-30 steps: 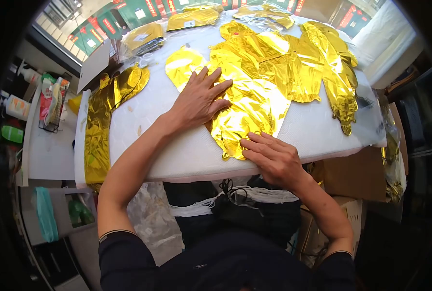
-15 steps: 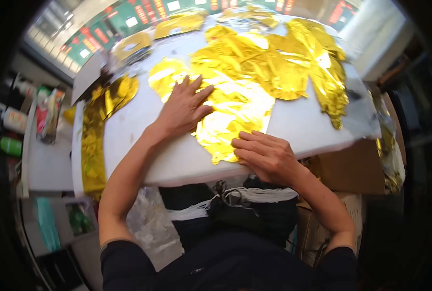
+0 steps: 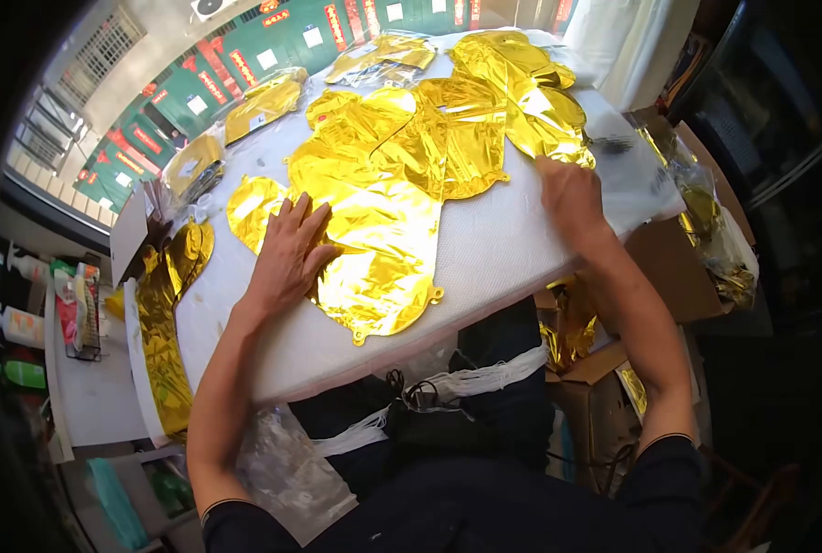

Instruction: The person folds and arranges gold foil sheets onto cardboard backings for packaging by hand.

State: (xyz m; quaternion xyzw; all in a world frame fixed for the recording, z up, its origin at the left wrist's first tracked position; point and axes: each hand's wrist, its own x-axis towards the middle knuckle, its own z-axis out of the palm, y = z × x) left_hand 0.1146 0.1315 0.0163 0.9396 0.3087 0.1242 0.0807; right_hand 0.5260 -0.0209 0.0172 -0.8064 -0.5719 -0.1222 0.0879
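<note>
The left hand (image 3: 291, 253) lies spread flat on a gold foil balloon (image 3: 383, 263) mid-surface (image 3: 484, 240); the right hand (image 3: 572, 198) curls at a second foil balloon's (image 3: 535, 115) near end — whether gripping, I cannot tell.

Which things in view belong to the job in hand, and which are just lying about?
Seemingly in use:
gold foil sheet under the left hand
gold foil piece at the right hand
white table

Seemingly just lying about:
green bottle
white bottle
bagged foil packs, untouched
</note>
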